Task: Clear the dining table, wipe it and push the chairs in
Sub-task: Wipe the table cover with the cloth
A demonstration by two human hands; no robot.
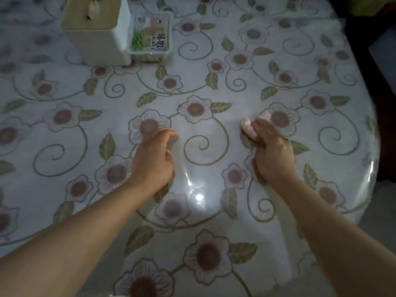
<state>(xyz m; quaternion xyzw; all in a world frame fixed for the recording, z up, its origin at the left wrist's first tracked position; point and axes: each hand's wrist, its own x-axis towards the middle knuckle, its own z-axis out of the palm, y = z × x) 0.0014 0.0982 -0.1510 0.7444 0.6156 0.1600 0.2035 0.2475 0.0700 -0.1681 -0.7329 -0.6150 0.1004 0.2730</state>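
A round dining table (214, 86) fills the view, covered by a glossy cloth printed with flowers and vines. My right hand (271, 152) lies flat on it at centre right, pressing down a crumpled pink cloth (248, 127) whose edges stick out past my fingertips. My left hand (155, 155) rests on the table at the centre, fingers loosely curled with the thumb apart, holding nothing.
At the far left stands a beige tissue box (96, 28). Right beside it sits a clear plastic food tray (150, 35) with green contents and a printed label. The table's curved edge (372, 168) runs down the right, with dark floor and furniture beyond.
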